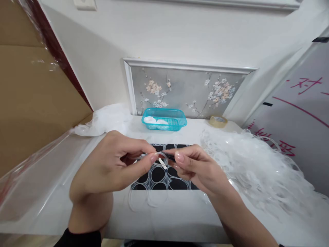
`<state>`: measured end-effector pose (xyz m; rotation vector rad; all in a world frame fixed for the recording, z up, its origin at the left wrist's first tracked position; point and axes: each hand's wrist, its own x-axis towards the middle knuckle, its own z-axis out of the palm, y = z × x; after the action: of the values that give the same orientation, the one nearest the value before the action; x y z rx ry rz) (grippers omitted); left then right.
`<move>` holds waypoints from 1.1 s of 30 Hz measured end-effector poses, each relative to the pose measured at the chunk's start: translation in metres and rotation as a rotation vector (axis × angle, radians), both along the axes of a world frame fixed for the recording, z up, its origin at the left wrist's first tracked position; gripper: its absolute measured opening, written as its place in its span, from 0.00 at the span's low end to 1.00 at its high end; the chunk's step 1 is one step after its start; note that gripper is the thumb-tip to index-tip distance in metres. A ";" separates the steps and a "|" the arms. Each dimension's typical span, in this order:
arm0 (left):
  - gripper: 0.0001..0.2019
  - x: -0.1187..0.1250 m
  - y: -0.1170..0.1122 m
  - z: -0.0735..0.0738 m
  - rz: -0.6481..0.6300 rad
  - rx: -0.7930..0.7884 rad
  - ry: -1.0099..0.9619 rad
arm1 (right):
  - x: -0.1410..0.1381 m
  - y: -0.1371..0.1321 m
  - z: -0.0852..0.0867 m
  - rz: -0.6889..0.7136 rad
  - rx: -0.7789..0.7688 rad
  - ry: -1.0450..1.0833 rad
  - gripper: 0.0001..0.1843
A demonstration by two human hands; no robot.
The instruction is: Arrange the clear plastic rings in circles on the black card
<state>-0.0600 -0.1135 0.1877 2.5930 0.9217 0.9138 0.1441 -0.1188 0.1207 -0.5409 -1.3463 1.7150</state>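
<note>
Over the middle of the table, my left hand [120,164] pinches a clear, soft-looking ring [166,158] between thumb and forefinger. Close against it, my right hand [194,163] is closed on a small black object [170,156]; the fingers cover most of it, and I cannot make out its kind. The fingertips of both hands nearly meet at the ring. Below them lies a black mat [158,174] with several clear rings spread on it, some overhanging its front edge. A small white strip [162,163] shows under the hands.
A large heap of clear rings [257,168] covers the right side. At the back stand a blue plastic basket [164,110] with white round items and a tape roll [218,121]. A white plastic bag [110,118] lies back left, near a cardboard box [38,89]. A whiteboard [295,103] leans at right.
</note>
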 end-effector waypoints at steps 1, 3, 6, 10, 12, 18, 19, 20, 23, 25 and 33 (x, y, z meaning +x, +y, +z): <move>0.10 0.000 0.000 0.000 0.006 -0.007 0.002 | -0.001 0.000 0.000 -0.008 -0.001 -0.003 0.15; 0.10 0.001 0.001 -0.001 0.014 -0.013 -0.001 | -0.001 0.000 -0.001 -0.027 -0.012 -0.015 0.15; 0.11 0.002 0.001 -0.002 0.023 -0.012 -0.006 | -0.003 0.000 -0.002 -0.046 -0.032 -0.028 0.17; 0.11 0.003 0.000 0.000 0.050 -0.012 0.009 | -0.004 0.001 -0.002 -0.047 -0.045 -0.005 0.16; 0.11 0.004 -0.001 0.001 0.060 -0.001 0.015 | -0.005 0.002 -0.002 -0.050 -0.052 0.011 0.15; 0.11 0.004 0.000 0.001 0.052 0.016 0.016 | -0.006 0.001 -0.003 -0.055 -0.065 0.013 0.16; 0.10 0.004 0.000 0.001 0.052 0.016 0.014 | -0.006 0.001 -0.003 -0.051 -0.063 0.017 0.16; 0.11 0.004 0.000 0.001 0.053 0.013 0.014 | -0.006 0.001 -0.003 -0.049 -0.057 0.025 0.15; 0.11 0.004 0.001 0.001 0.057 0.003 0.017 | -0.007 0.001 -0.003 -0.039 -0.042 0.041 0.16; 0.11 0.004 0.001 0.001 0.055 -0.006 0.015 | -0.007 0.001 -0.003 -0.043 -0.041 0.036 0.16; 0.11 0.005 0.000 0.002 0.067 -0.038 0.020 | -0.005 0.001 -0.005 -0.069 -0.042 0.007 0.15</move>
<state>-0.0545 -0.1136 0.1899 2.5578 1.0264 0.8796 0.1388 -0.1173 0.1162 -0.5977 -1.2748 1.6907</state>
